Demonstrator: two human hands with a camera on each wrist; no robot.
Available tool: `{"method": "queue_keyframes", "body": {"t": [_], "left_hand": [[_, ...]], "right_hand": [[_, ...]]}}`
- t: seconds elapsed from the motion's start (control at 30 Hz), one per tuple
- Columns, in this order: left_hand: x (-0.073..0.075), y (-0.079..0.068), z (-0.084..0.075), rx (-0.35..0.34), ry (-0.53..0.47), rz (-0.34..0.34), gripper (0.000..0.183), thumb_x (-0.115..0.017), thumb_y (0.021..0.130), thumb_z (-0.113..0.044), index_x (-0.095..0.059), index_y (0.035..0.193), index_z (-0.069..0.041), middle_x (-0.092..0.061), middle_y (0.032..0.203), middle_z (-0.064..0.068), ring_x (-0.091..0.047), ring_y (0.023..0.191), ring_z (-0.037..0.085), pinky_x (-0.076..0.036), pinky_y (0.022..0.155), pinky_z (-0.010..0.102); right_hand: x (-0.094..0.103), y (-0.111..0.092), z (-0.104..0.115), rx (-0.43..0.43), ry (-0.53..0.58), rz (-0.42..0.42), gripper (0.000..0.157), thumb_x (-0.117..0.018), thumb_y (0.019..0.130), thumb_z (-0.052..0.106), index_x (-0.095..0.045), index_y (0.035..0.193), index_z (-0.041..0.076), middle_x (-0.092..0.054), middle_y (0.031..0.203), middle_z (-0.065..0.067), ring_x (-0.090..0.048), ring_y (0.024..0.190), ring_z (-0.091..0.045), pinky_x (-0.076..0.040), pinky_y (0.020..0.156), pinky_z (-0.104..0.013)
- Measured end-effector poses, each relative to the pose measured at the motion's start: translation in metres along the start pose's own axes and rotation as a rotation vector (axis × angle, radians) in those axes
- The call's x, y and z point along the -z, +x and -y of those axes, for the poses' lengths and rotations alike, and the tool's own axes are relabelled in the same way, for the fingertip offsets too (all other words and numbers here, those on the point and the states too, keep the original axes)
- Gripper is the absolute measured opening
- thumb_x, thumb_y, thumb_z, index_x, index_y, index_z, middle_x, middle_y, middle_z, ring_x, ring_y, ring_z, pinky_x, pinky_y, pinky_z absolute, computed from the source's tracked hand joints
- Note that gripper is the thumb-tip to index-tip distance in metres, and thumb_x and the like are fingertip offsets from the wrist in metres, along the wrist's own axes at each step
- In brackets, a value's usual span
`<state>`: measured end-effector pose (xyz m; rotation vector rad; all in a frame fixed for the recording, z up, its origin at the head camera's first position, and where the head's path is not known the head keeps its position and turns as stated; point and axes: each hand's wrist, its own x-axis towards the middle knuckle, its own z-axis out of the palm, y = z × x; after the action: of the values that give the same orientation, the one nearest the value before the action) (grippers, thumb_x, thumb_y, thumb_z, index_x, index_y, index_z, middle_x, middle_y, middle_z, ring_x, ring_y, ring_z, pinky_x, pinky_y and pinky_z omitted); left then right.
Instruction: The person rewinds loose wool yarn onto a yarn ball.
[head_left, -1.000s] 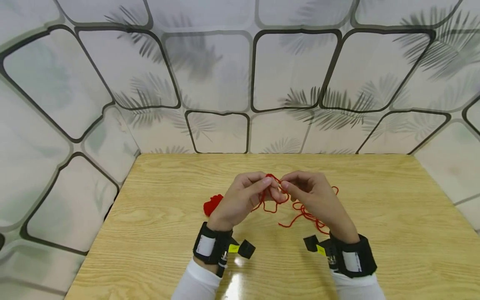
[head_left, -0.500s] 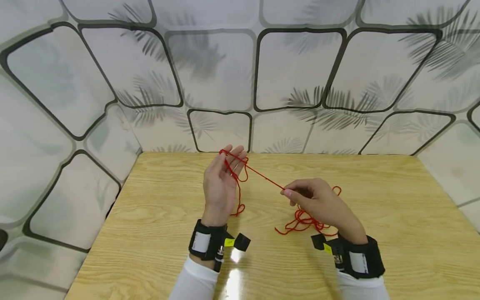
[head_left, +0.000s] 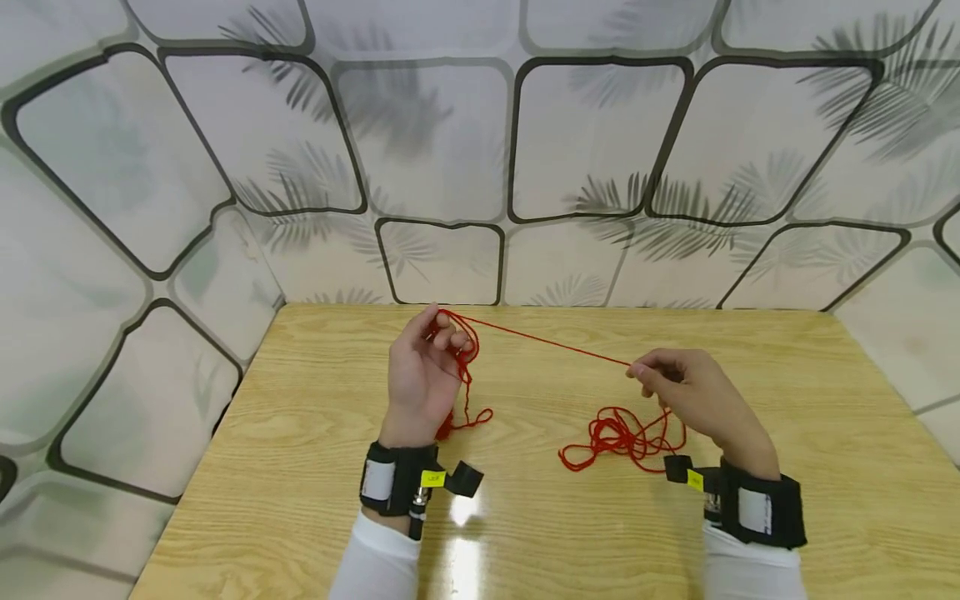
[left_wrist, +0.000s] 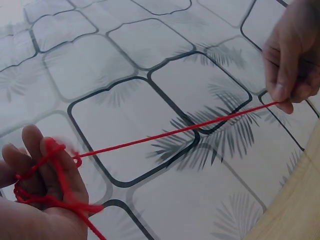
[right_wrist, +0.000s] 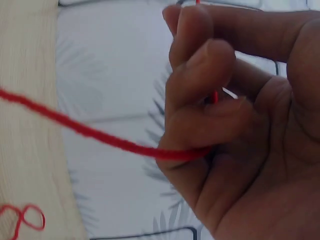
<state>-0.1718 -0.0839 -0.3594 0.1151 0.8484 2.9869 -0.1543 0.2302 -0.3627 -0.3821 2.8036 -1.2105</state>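
In the head view a red yarn strand (head_left: pixel 536 337) runs taut between both hands, sloping down to the right. My left hand (head_left: pixel 420 379), palm up with fingers bent, holds its left end; yarn loops (left_wrist: pixel 64 172) cross the fingers in the left wrist view. More yarn hangs from that hand toward the table. My right hand (head_left: pixel 701 398) pinches the other end between thumb and forefinger. The right wrist view shows yarn (right_wrist: pixel 90 131) passing under the curled lower fingers of this hand. Beneath it, a loose tangle of red yarn (head_left: pixel 618 437) lies on the table.
A bit of a red yarn ball (head_left: pixel 444 429) shows beside the left wrist, mostly hidden. The wooden table (head_left: pixel 300 500) ends at a patterned wall covering (head_left: pixel 442 142) behind, with similar panels at both sides. Black camera straps (head_left: pixel 765 508) circle the wrists.
My hands were together over the yarn, then moved apart. The left went leftward and its fingers have bent in; the right drew the strand rightward, so the taut stretch is longer.
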Motion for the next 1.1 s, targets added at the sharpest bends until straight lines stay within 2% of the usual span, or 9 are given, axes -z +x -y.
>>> {"method": "queue_keyframes", "body": {"t": [0.1, 0.27, 0.37, 0.47, 0.63, 0.77, 0.87, 0.97, 1.1], "left_hand": [[0.002, 0.000, -0.002, 0.068, 0.035, 0.027, 0.018, -0.058, 0.089, -0.021, -0.060, 0.076, -0.009, -0.046, 0.057, -0.003, -0.052, 0.058, 0.012, -0.043, 0.068, 0.024], [0.003, 0.001, 0.001, 0.162, 0.149, 0.105, 0.017, -0.056, 0.090, -0.021, -0.063, 0.081, -0.007, -0.047, 0.060, -0.002, -0.054, 0.064, 0.015, -0.043, 0.074, 0.026], [0.004, 0.001, 0.003, 0.170, 0.197, 0.099, 0.016, -0.059, 0.088, -0.021, -0.065, 0.086, -0.006, -0.050, 0.063, -0.001, -0.053, 0.067, 0.016, -0.042, 0.074, 0.026], [0.004, 0.001, 0.005, 0.157, 0.221, 0.061, 0.016, -0.063, 0.085, -0.022, -0.066, 0.088, -0.006, -0.055, 0.069, -0.001, -0.051, 0.066, 0.014, -0.042, 0.072, 0.024], [0.005, 0.001, 0.005, 0.183, 0.244, 0.053, 0.016, -0.065, 0.083, -0.023, -0.062, 0.083, -0.007, -0.054, 0.072, 0.000, -0.046, 0.062, 0.013, -0.041, 0.073, 0.025], [0.006, 0.001, 0.004, 0.233, 0.284, 0.092, 0.018, -0.065, 0.083, -0.024, -0.059, 0.076, -0.008, -0.048, 0.064, 0.000, -0.047, 0.064, 0.017, -0.040, 0.077, 0.029], [0.007, 0.001, 0.002, 0.240, 0.290, 0.126, 0.020, -0.062, 0.086, -0.022, -0.056, 0.071, -0.009, -0.048, 0.064, 0.000, -0.048, 0.066, 0.016, -0.041, 0.080, 0.030], [0.008, 0.001, 0.001, 0.234, 0.236, 0.159, 0.023, -0.057, 0.089, -0.018, -0.052, 0.068, -0.009, -0.054, 0.068, 0.001, -0.053, 0.072, 0.016, -0.041, 0.085, 0.031], [0.008, 0.003, 0.001, 0.211, 0.146, 0.202, 0.029, -0.052, 0.091, -0.015, -0.045, 0.064, -0.007, -0.059, 0.075, 0.005, -0.059, 0.084, 0.022, -0.037, 0.094, 0.037]], "right_hand": [[0.005, -0.001, -0.009, -0.033, -0.031, -0.096, 0.037, -0.047, 0.093, 0.043, -0.063, 0.103, 0.011, -0.058, 0.080, -0.007, -0.052, 0.068, -0.023, -0.042, 0.056, -0.031], [0.008, -0.002, -0.018, -0.107, -0.014, -0.297, 0.041, -0.045, 0.094, 0.043, -0.063, 0.105, 0.007, -0.059, 0.083, -0.012, -0.052, 0.068, -0.024, -0.041, 0.052, -0.030], [0.009, -0.003, -0.021, -0.190, 0.037, -0.429, 0.044, -0.046, 0.093, 0.044, -0.063, 0.108, 0.006, -0.059, 0.086, -0.011, -0.052, 0.069, -0.022, -0.041, 0.052, -0.028], [0.012, -0.004, -0.022, -0.265, 0.116, -0.563, 0.042, -0.048, 0.092, 0.041, -0.063, 0.108, 0.006, -0.060, 0.084, -0.006, -0.053, 0.069, -0.019, -0.042, 0.054, -0.025], [0.017, -0.004, -0.023, -0.331, 0.240, -0.747, 0.037, -0.053, 0.090, 0.036, -0.065, 0.107, 0.005, -0.060, 0.079, 0.001, -0.052, 0.064, -0.012, -0.040, 0.051, -0.020], [0.020, -0.003, -0.025, -0.347, 0.304, -0.852, 0.036, -0.055, 0.089, 0.034, -0.065, 0.105, 0.004, -0.059, 0.079, 0.000, -0.053, 0.063, -0.011, -0.041, 0.053, -0.018], [0.021, -0.003, -0.026, -0.344, 0.368, -0.917, 0.037, -0.058, 0.087, 0.033, -0.065, 0.103, 0.002, -0.059, 0.077, -0.001, -0.053, 0.062, -0.011, -0.042, 0.054, -0.017], [0.023, -0.003, -0.027, -0.341, 0.431, -0.949, 0.038, -0.061, 0.084, 0.033, -0.066, 0.100, 0.000, -0.059, 0.074, -0.001, -0.052, 0.059, -0.010, -0.041, 0.052, -0.016], [0.024, -0.003, -0.030, -0.354, 0.462, -0.953, 0.038, -0.061, 0.083, 0.034, -0.066, 0.099, 0.000, -0.059, 0.074, -0.001, -0.052, 0.059, -0.011, -0.041, 0.051, -0.016]]}}
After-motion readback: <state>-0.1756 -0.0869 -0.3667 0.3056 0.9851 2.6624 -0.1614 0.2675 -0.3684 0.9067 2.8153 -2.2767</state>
